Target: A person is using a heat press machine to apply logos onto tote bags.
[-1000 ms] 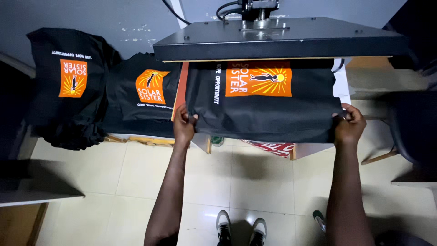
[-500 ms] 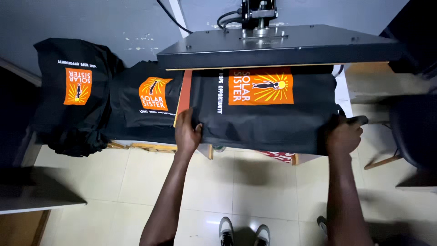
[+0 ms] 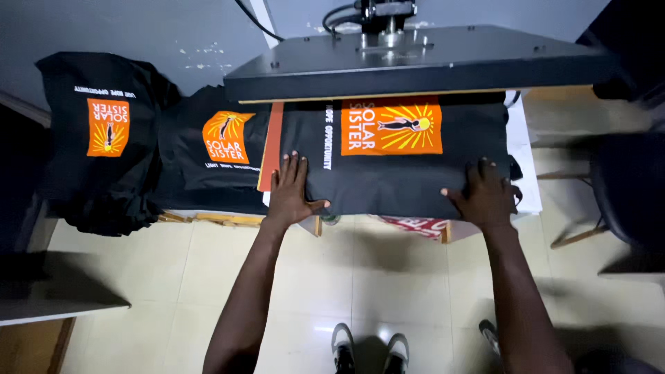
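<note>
You're pressing L hand (image 3: 289,194) & R hand (image 3: 487,195) flat, fingers apart, on black shirt (image 3: 388,180) under heat press plate (image 3: 415,64).

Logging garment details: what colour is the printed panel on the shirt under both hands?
Orange, on the black shirt under the raised press plate; head view.

Garment (image 3: 388,173) under press plate (image 3: 415,66)

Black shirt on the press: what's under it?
Under the black shirt only an orange-red pad edge shows at its left side. Both hands, left hand and right hand, press flat on top. The lower platen is covered.
</note>
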